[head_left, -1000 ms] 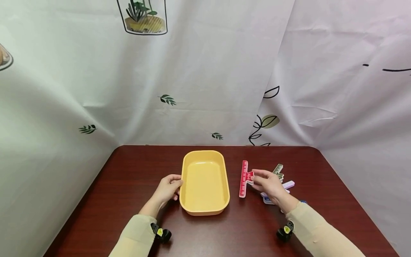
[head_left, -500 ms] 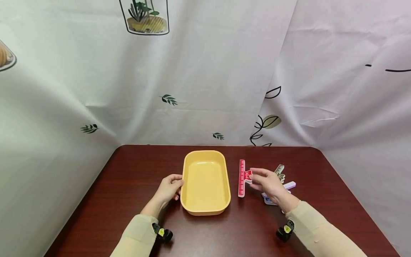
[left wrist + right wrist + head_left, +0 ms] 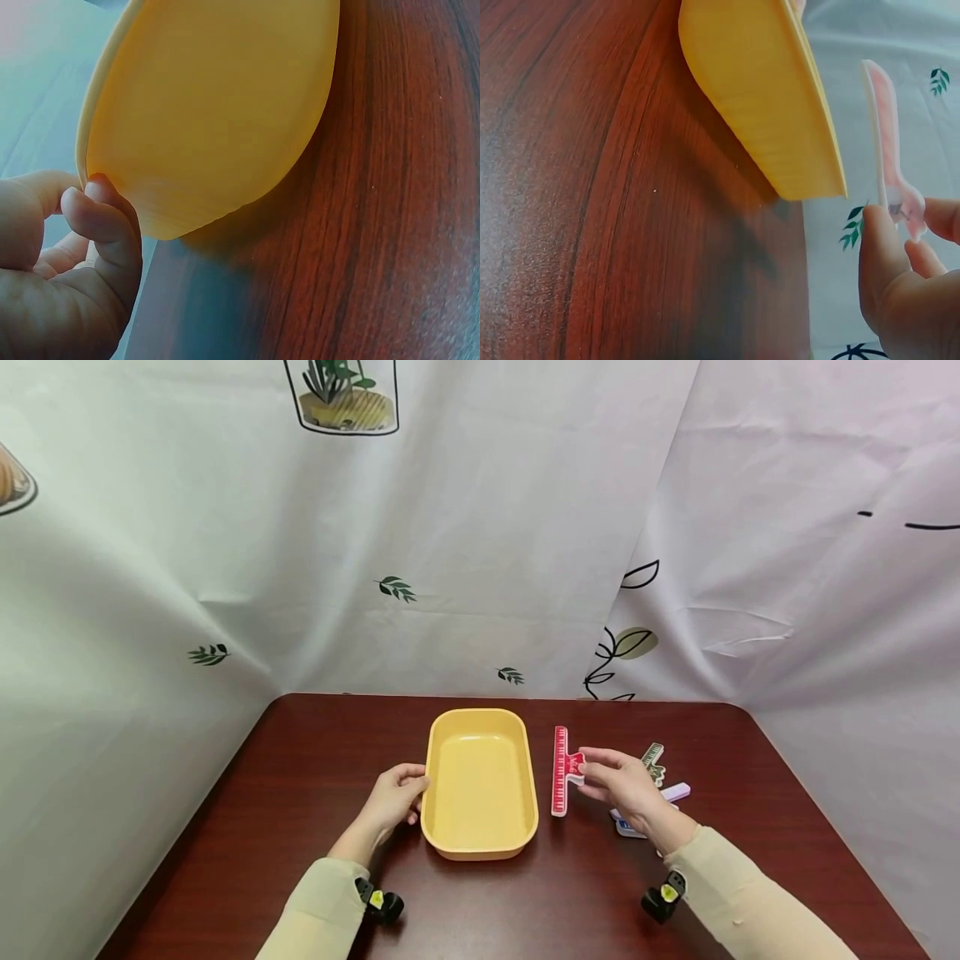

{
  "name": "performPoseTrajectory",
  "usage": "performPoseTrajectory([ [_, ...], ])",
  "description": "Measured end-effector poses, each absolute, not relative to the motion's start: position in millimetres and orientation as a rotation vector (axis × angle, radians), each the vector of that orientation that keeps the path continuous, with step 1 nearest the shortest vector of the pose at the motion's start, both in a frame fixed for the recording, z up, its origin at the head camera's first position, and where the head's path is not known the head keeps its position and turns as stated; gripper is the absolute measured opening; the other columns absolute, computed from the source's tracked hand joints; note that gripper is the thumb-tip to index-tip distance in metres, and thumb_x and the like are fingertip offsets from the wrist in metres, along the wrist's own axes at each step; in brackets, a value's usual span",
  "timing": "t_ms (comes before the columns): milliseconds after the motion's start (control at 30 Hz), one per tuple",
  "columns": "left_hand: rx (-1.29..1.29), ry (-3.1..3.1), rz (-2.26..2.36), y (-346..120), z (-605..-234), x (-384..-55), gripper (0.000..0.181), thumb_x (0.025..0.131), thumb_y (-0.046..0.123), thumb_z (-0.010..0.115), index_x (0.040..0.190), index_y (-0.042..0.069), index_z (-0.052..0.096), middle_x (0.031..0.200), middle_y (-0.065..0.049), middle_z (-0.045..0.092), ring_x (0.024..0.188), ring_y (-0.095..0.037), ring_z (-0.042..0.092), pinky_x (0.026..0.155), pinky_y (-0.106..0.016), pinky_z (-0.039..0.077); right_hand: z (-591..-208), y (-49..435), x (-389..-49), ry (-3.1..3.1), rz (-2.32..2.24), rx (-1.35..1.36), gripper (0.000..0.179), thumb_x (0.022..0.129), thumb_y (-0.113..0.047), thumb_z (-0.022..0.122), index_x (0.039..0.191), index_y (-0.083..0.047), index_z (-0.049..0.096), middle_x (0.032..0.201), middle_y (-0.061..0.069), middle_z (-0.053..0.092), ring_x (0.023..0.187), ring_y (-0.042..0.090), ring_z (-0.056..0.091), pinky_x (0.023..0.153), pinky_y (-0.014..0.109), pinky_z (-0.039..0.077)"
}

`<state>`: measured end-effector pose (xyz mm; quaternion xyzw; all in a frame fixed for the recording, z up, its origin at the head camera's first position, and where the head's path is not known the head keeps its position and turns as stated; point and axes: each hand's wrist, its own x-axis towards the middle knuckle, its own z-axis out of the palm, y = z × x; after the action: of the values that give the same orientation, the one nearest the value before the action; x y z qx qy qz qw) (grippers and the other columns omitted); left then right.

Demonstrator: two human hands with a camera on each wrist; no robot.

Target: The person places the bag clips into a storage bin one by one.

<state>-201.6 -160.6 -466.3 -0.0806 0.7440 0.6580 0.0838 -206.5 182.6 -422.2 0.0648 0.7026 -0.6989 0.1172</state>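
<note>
Left hand: fingers and thumb of the left hand (image 3: 393,797) pinch the near-left rim of the tray, one on each side of the edge in the left wrist view.
Tray: the yellow tray (image 3: 480,793) stands right way up near the middle of the table, its long sides running away from the person.
Right hand: the right hand (image 3: 624,785) grips the red clip by its handle between thumb and fingers.
Red clip: the red clip (image 3: 560,772) is held up off the table, just right of the tray and apart from it, its long piano-key bar roughly parallel to the tray's side.
Other clips: a green clip (image 3: 651,758) lies past the right hand; a lilac clip (image 3: 677,792) and a blue-and-white clip (image 3: 630,829) lie partly hidden by that hand and wrist.
Table: dark reddish-brown wooden table (image 3: 315,777).
Backdrop: pale cloth (image 3: 480,527) printed with leaves.
Sleeves: cream sleeves (image 3: 315,906).
</note>
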Motion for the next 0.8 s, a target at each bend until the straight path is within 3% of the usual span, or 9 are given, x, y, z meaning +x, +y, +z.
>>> performPoseTrajectory([
  [800, -0.256, 2.226, 1.971, -160.1, -466.6, -201.7, 0.029, 0.089, 0.006, 0.056, 0.116, -0.003, 0.055, 0.072, -0.002, 0.057, 0.049, -0.011, 0.048, 0.04, -0.02, 0.04, -418.6, 171.4, -205.8, 1.993, -2.083, 0.109, 0.049, 0.089, -0.003, 0.059, 0.133, 0.011, 0.044, 0.096, 0.004, 0.062, 0.078, 0.011, 0.066, 0.075, 0.032, 0.058],
])
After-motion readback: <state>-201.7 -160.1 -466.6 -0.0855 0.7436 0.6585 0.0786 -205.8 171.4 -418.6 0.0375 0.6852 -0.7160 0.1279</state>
